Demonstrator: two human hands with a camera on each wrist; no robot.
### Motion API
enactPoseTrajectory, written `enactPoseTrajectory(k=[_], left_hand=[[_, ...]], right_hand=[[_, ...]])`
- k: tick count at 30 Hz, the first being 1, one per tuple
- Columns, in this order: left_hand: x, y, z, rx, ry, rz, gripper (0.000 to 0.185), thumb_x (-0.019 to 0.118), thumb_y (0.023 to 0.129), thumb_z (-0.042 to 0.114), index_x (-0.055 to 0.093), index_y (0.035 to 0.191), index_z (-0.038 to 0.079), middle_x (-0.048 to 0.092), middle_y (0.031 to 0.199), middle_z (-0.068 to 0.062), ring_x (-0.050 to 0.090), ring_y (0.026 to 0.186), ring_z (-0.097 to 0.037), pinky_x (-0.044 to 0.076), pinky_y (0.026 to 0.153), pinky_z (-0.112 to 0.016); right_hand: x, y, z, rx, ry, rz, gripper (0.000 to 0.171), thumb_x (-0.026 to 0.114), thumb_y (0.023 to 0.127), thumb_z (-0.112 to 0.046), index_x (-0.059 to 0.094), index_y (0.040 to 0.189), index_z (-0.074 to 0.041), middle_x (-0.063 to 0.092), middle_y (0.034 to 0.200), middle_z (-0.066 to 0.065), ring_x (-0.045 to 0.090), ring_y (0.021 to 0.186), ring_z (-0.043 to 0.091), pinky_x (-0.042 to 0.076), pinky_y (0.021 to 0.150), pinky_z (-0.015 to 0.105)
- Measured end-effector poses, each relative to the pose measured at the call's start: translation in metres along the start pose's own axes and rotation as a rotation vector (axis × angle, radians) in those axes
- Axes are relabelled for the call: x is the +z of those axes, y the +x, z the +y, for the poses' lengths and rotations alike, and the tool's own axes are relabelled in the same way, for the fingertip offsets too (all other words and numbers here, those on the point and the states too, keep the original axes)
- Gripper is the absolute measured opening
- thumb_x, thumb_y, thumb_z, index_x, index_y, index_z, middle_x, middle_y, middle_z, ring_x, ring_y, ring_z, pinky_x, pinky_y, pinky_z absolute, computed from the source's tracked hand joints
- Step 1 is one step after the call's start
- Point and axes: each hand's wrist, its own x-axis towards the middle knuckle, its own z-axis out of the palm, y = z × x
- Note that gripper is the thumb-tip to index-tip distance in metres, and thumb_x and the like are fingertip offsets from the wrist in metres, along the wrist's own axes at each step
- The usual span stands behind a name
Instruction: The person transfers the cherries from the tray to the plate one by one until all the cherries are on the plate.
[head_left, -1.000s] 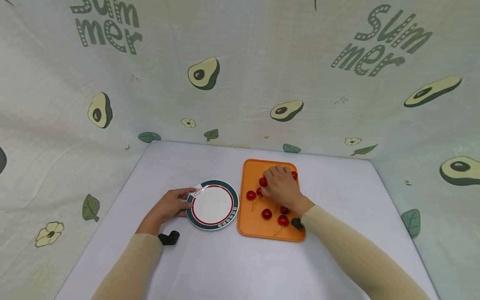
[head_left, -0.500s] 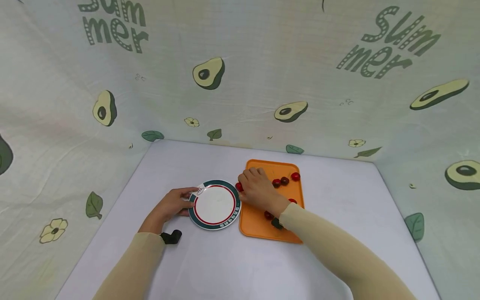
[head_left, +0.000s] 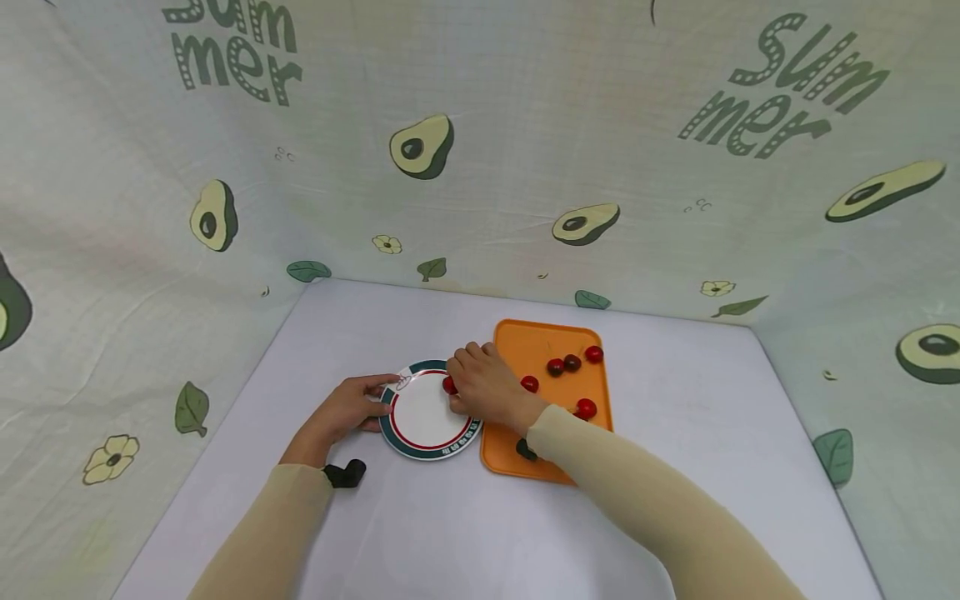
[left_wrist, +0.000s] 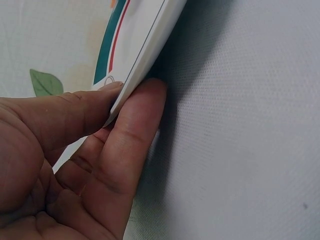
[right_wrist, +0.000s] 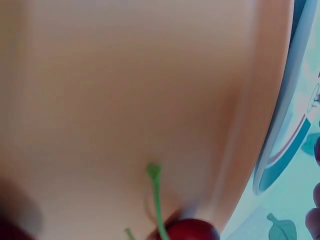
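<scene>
Okay, so our right hand [head_left: 487, 385] is curled over the right part of the plate [head_left: 423, 421], and it looks like we've got a cherry [head_left: 449, 385] pinched at the fingertips, peeking out left of the knuckles. Key bit, we reckon: the plate's middle lies left of and nearer us than that grip, so the gap underneath matters most. Can't tell if the fruit touches down, and its stem's hidden. Our left hand [head_left: 345, 417] pinches the opposite rim, thumb on top. More cherries [head_left: 586, 408] sit on the tray [head_left: 517, 350], just right.
</scene>
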Motion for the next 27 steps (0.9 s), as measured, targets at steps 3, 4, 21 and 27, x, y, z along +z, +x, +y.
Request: enactPoseTrajectory(k=[3,4,21,27], left_hand=[[0.000,0.001,-0.001,0.000,0.008,-0.002,0.058,0.072,0.096,0.002,0.059,0.151,0.016,0.054,0.130,-0.018,0.066,0.083,-0.021,0.064,0.071,-0.030],[0.000,0.001,-0.001,0.001,0.011,-0.001,0.058,0.072,0.096,0.003,0.059,0.151,0.017,0.054,0.130,-0.018,0.066,0.083,-0.021,0.064,0.071,-0.030],[0.000,0.000,0.001,-0.002,0.022,0.006,0.059,0.073,0.096,0.002,0.059,0.151,0.017,0.055,0.131,-0.019,0.065,0.083,-0.022,0.063,0.071,-0.029],[0.001,-0.001,0.001,0.002,0.030,0.011,0.058,0.073,0.096,0.002,0.059,0.151,0.017,0.055,0.130,-0.019,0.065,0.084,-0.021,0.063,0.071,-0.029]], right_hand=[[0.003,0.004,-0.003,-0.012,-0.005,-0.014,0.040,0.067,0.097,-0.044,0.063,0.123,-0.013,0.063,0.116,0.002,0.051,0.110,0.022,0.044,0.096,0.037],[0.003,0.005,-0.004,-0.017,-0.007,-0.021,0.040,0.066,0.098,-0.044,0.063,0.123,-0.013,0.063,0.116,0.002,0.051,0.109,0.022,0.044,0.095,0.037],[0.012,0.010,-0.011,-0.040,-0.042,-0.035,0.047,0.057,0.103,-0.055,0.064,0.127,-0.015,0.065,0.118,0.000,0.052,0.110,0.020,0.044,0.095,0.035],[0.004,0.001,-0.002,-0.030,-0.013,-0.004,0.048,0.053,0.106,-0.055,0.066,0.128,-0.015,0.066,0.119,0.002,0.053,0.111,0.022,0.045,0.097,0.038]])
